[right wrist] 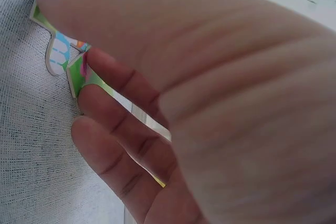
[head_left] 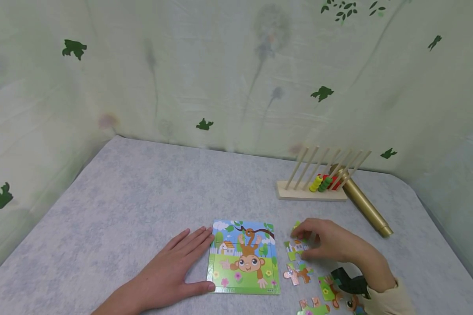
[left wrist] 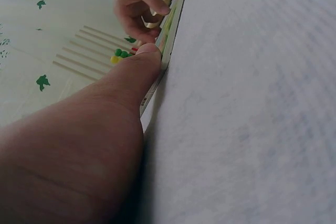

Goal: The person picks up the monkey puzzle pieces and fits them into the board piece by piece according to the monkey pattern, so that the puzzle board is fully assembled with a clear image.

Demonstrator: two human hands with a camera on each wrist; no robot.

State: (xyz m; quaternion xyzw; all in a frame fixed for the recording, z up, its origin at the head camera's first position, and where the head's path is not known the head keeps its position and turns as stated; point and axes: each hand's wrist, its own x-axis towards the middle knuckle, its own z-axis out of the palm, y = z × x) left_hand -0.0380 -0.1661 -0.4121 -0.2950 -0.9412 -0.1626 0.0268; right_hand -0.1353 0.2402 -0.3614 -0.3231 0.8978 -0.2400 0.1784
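Note:
A square picture puzzle (head_left: 242,258) of a hanging monkey lies flat on the cloth. My left hand (head_left: 169,269) is spread on the cloth at its left side, with thumb and fingertips against the edge. In the left wrist view the thumb (left wrist: 126,80) meets that same edge. To the right of the puzzle, my right hand (head_left: 331,240) bends over loose pieces. Its thumb and forefinger stand at two sides of a puzzle piece with a house (head_left: 297,246); whether they pinch it cannot be told. Other fingertips reach a green puzzle piece (right wrist: 77,74) in the right wrist view.
Several more loose pieces lie nearer, including a brown one (head_left: 298,273) and a green one (head_left: 314,309). Farther back stands a wooden peg rack (head_left: 311,196) with coloured beads. A gold tube (head_left: 366,208) lies beside it. A printed curtain (head_left: 220,78) hangs behind the table.

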